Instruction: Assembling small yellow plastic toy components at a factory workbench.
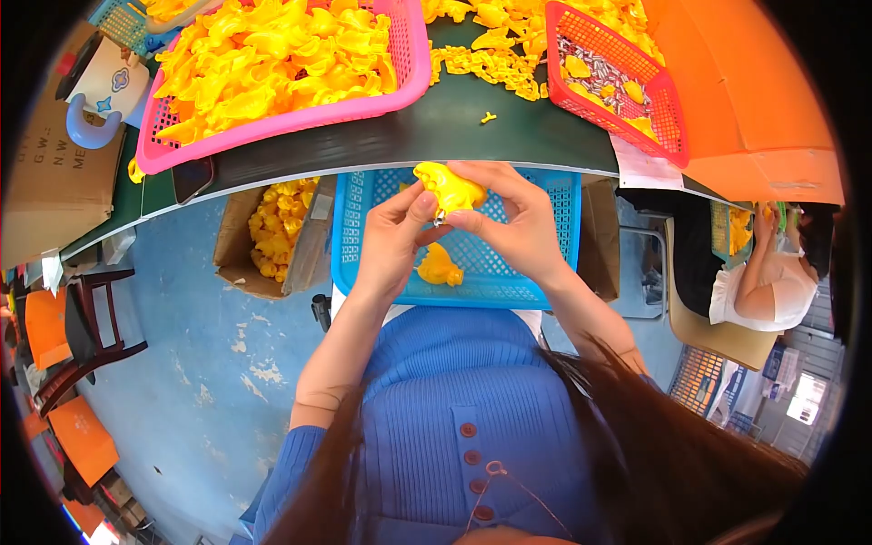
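Observation:
Above the near end of a blue plastic basket [341,245], both hands hold a bumpy yellow plastic piece [447,188]. My left hand [391,238] is closed on its left side, thumb and fingertips pressed together near the lower end. My right hand [522,222] grips the other side, with fingers along the top and the thumb below. A small silvery bit [440,219] shows at the piece's lower end between the thumbs; its kind is too small to tell. Another yellow piece [440,266] lies in the basket below my hands.
On the dark green table [490,136] stand a pink basket [413,77] heaped with yellow pieces and a red basket [670,109] of small metallic parts. A phone [193,180] lies at the edge. A carton [238,245] of yellow pieces stands left; another person [772,282] sits right.

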A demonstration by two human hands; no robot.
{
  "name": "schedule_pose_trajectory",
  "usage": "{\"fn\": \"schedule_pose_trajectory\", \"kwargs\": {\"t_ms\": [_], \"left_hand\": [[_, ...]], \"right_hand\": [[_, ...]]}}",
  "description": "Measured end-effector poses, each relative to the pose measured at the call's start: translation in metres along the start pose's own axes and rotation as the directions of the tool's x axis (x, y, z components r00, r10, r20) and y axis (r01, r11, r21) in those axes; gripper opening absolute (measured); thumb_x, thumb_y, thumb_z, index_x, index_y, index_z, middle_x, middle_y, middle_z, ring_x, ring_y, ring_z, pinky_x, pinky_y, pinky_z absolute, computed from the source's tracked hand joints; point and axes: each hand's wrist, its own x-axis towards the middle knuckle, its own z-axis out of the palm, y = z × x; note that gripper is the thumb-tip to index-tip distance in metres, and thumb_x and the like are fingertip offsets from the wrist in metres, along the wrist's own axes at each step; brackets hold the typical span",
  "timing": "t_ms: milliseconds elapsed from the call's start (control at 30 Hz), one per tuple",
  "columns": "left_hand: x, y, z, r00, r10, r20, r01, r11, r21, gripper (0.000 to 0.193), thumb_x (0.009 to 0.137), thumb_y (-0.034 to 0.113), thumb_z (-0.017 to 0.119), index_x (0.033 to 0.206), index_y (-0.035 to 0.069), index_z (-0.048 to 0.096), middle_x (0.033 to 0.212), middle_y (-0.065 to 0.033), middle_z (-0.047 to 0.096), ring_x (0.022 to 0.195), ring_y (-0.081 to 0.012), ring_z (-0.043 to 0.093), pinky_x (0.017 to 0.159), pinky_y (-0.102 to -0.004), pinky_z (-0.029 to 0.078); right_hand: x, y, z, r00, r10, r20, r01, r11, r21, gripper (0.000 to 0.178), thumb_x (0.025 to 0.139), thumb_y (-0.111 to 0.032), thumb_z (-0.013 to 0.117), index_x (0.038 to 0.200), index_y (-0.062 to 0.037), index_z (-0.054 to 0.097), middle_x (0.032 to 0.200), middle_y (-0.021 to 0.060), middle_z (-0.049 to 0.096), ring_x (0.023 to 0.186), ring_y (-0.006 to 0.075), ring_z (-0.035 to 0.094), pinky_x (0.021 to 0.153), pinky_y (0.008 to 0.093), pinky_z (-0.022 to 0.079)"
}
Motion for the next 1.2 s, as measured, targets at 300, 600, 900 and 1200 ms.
{"fn": "schedule_pose_trajectory", "kwargs": {"t_ms": [300, 600, 900, 1200], "left_hand": [[0.000, 0.000, 0.001, 1.000, -0.013, 0.014, 0.013, 1.000, 0.010, 0.042, 0.088, 0.030, 0.056, 0.118, 0.000, 0.053, 0.109, -0.0082, 0.058, 0.100, -0.0157, 0.057, 0.082, -0.0315, 0.052], [0.000, -0.001, 0.002, 0.999, -0.037, 0.033, 0.035, 0.998, 0.044, 0.042, 0.089, 0.030, 0.056, 0.120, 0.001, 0.052, 0.110, -0.0074, 0.058, 0.100, -0.0146, 0.057, 0.082, -0.0301, 0.051], [0.009, 0.007, 0.005, 0.994, -0.064, 0.088, 0.059, 0.996, 0.062, 0.042, 0.090, 0.028, 0.055, 0.122, 0.002, 0.050, 0.111, -0.0071, 0.058, 0.101, -0.0146, 0.057, 0.083, -0.0300, 0.051], [0.010, 0.009, 0.007, 0.988, -0.073, 0.132, 0.064, 0.995, 0.071, 0.043, 0.089, 0.029, 0.055, 0.123, 0.003, 0.050, 0.110, -0.0074, 0.059, 0.101, -0.0149, 0.057, 0.084, -0.0311, 0.051]], "right_hand": [[-0.002, 0.002, -0.001, 1.000, -0.005, 0.009, 0.005, 0.999, 0.042, 0.046, 0.073, -0.007, 0.071, 0.116, 0.0005, 0.056, 0.116, 0.0129, 0.054, 0.110, 0.0196, 0.050, 0.095, 0.0298, 0.037], [-0.005, 0.004, -0.004, 1.000, 0.003, 0.012, -0.004, 0.998, 0.062, 0.046, 0.073, -0.006, 0.071, 0.116, 0.0009, 0.056, 0.116, 0.0130, 0.054, 0.110, 0.0196, 0.050, 0.095, 0.0301, 0.037], [-0.002, 0.005, -0.009, 0.999, 0.036, -0.017, -0.033, 0.991, 0.127, 0.045, 0.073, -0.005, 0.071, 0.115, 0.0010, 0.056, 0.116, 0.0130, 0.054, 0.109, 0.0193, 0.050, 0.095, 0.0305, 0.038], [-0.003, 0.001, -0.015, 0.999, 0.032, -0.013, -0.030, 0.989, 0.145, 0.045, 0.072, -0.003, 0.072, 0.114, 0.0020, 0.056, 0.116, 0.0136, 0.054, 0.108, 0.0196, 0.051, 0.095, 0.0312, 0.039]]}}
